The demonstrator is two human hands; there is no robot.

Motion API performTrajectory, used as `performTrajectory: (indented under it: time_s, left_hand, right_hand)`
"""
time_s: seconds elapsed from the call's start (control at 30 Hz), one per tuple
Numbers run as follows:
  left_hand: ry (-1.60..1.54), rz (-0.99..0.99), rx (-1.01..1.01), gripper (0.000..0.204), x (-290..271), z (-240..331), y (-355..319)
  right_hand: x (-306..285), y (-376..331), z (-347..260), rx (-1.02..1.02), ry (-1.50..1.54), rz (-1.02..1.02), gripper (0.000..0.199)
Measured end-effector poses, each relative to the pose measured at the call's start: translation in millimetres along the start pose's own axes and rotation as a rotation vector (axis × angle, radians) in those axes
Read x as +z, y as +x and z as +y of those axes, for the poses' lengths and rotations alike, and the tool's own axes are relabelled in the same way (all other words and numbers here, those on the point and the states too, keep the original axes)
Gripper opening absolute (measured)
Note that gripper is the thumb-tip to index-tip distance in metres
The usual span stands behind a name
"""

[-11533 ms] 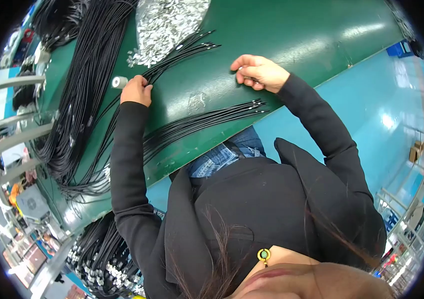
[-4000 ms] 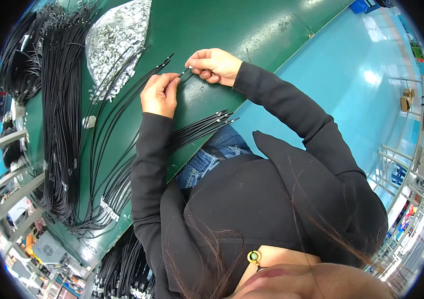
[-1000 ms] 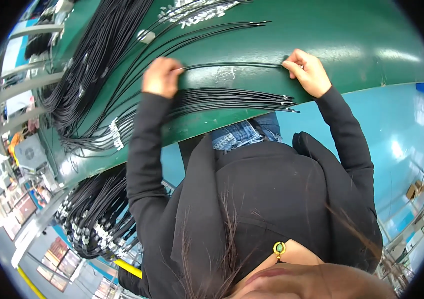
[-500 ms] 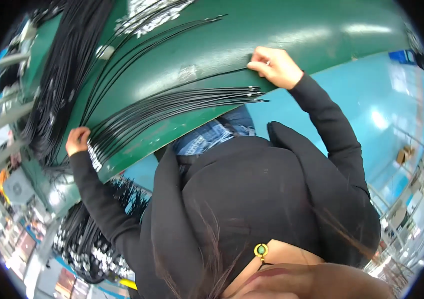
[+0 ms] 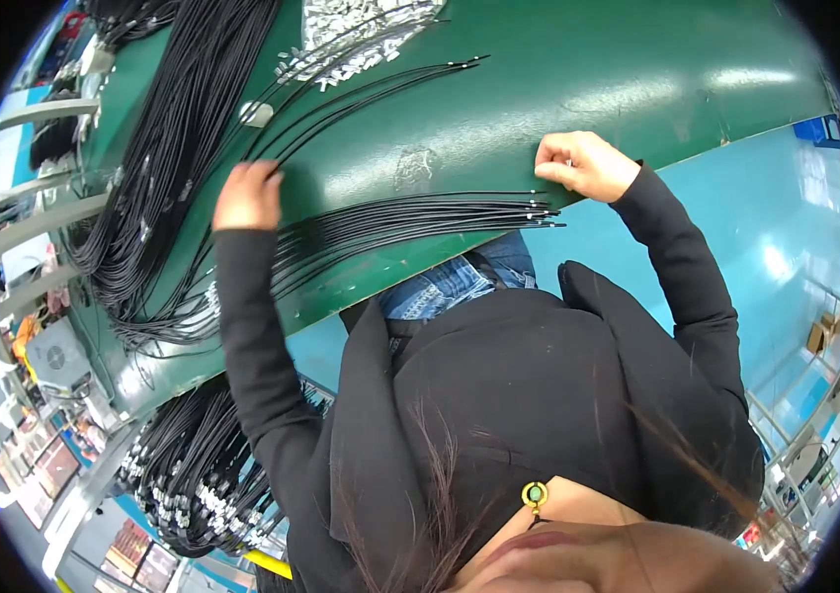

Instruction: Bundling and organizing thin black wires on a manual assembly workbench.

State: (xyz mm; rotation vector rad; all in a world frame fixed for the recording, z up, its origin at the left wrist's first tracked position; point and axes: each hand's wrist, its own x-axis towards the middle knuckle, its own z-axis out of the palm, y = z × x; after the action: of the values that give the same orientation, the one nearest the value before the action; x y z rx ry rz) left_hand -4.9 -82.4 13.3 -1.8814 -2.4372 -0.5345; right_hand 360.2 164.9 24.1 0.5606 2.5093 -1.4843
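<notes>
A row of thin black cables lies along the near edge of the green table, with small light-coloured pieces near the right ends. My right hand is just above those ends, its fingers curled toward the thumb; whatever they hold, if anything, is hidden. My left hand, smeared by motion, is at a few separate black cables that curve up to the right. Its fingers are too blurred to show a grip.
A thick black cable bundle covers the table's left part. A clear bag of small white pieces lies at the far side, near a white round piece. More cables hang below left, beside metal rails.
My left hand has moved up and right from the left end of the row to the separate cables. The cable pinched by my right hand now lies by the row. The view has shifted.
</notes>
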Motion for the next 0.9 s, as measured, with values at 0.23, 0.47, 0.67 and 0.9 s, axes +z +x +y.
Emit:
performTrajectory:
  time_s: [0.23,0.47,0.67,0.9]
  left_hand:
    - [-0.059,-0.004,0.082,0.014,50.8,83.9,70.1]
    - [-0.262,0.005,0.251,0.013,88.7,167.1,97.4]
    - [-0.556,0.051,0.139,0.010,87.8,192.3,103.9]
    - [-0.617,0.059,0.075,0.007,73.5,197.2,96.9]
  right_hand:
    - [-7.7,8.4,14.6,0.275,0.813,0.231,0.024]
    - [-7.5,27.9,13.8,0.191,1.089,0.274,0.026]
    - [-5.7,29.3,15.3,0.151,1.306,0.356,0.020]
    - [2.6,40.9,11.3,0.111,1.347,0.328,0.013]
